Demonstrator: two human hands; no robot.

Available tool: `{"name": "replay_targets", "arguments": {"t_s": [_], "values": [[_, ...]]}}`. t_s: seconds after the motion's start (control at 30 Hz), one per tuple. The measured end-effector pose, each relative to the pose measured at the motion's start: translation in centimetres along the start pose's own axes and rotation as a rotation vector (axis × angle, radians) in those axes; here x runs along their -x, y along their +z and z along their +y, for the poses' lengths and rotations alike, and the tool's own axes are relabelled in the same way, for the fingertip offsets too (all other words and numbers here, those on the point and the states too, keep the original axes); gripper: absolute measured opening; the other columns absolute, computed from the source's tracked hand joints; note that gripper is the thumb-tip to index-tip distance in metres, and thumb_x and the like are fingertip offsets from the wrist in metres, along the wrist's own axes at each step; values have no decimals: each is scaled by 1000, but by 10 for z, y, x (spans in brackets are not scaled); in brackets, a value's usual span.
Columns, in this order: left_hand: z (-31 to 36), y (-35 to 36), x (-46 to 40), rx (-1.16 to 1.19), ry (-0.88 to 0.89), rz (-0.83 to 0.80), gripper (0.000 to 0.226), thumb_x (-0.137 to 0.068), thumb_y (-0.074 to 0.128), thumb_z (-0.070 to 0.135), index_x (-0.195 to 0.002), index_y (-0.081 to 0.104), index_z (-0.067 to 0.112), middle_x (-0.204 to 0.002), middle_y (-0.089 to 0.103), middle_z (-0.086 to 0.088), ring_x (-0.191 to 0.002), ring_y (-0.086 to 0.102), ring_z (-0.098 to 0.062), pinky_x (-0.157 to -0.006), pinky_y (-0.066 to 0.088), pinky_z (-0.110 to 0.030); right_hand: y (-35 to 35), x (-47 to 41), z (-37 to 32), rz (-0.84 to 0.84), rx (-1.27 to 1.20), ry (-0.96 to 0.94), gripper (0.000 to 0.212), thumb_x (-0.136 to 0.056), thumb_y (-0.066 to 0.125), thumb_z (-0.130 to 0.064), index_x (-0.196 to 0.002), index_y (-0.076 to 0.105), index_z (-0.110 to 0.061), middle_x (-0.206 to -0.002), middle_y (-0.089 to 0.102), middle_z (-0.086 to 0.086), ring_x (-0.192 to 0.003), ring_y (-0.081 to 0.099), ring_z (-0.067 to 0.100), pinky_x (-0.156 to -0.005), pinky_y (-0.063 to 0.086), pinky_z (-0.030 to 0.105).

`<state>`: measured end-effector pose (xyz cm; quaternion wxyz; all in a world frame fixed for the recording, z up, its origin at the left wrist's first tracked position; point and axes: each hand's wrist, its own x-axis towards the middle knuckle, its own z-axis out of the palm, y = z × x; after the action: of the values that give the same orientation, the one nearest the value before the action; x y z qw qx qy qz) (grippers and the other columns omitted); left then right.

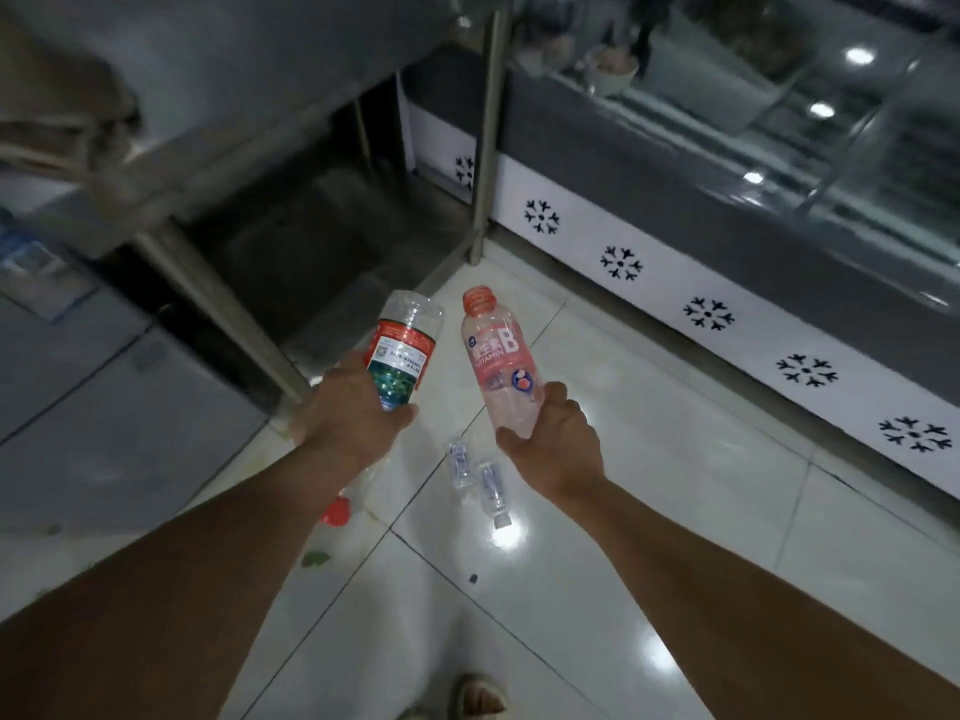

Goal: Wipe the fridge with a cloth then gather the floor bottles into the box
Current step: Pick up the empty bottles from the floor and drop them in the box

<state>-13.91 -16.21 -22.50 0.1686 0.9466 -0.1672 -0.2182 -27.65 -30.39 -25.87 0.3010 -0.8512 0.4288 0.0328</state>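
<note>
My left hand (345,413) grips a clear empty bottle with a red and green label (402,345), its base pointing away from me. My right hand (550,444) holds a pink vitamin bottle (501,361) by its lower end, its orange neck up and uncapped. On the white floor tiles between my hands lie two small clear bottles (478,478). Another clear bottle with a red cap (337,511) lies partly hidden under my left forearm. No box and no cloth are in view.
A chest freezer with glass lids and a white snowflake-patterned front (711,314) runs along the right. A metal table with steel legs (228,314) stands ahead on the left, dark space beneath it. A grey appliance (93,397) is at the left. My sandalled foot (480,696) shows at the bottom.
</note>
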Motion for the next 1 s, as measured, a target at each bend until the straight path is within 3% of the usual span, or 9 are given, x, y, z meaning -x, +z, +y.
{"name": "replay_targets", "arguments": {"t_s": [0.1,0.2,0.43,0.57,0.8,1.0], "values": [[27,-39,20,-40,84,36,73,-74,73,44,-127,36,9,-120,56,-14,-105,58,-31,-83,46,-38,-50,23,-8,79,26,-3,58,-79,67,-40,-119,37,-11,-108,55,11,-91,58,26,-69,40,26],[54,-71,41,-77,172,32,73,-73,73,47,-124,37,10,-119,57,-14,-104,59,-31,-88,50,-43,-95,51,-12,153,35,25,60,-79,66,-42,-123,36,-13,-109,54,10,-83,52,21,-67,40,27],[119,-121,111,-157,356,40,74,-70,73,52,-123,38,14,-118,58,-10,-104,59,-31,-83,47,-37,-183,127,-10,284,54,97,69,-80,66,-42,-132,33,-13,-119,52,13,-101,57,29,-79,50,35],[151,-138,153,-157,461,49,71,-70,73,52,-121,41,15,-116,58,-9,-103,59,-30,-79,44,-35,-225,182,4,368,61,132,66,-79,67,-41,-129,34,-13,-116,54,13,-95,57,29,-70,44,31],[217,-140,227,-214,651,11,69,-73,71,51,-120,40,12,-115,60,-11,-102,59,-32,-81,47,-37,-281,283,64,443,88,291,64,-80,65,-41,-127,34,-11,-115,54,13,-93,56,30,-66,37,30],[289,-98,313,-271,796,-33,71,-71,71,55,-121,40,14,-115,60,-10,-102,59,-32,-82,46,-38,-325,368,143,523,62,421,60,-78,65,-40,-123,36,-12,-115,54,12,-95,57,32,-71,44,33]]}}
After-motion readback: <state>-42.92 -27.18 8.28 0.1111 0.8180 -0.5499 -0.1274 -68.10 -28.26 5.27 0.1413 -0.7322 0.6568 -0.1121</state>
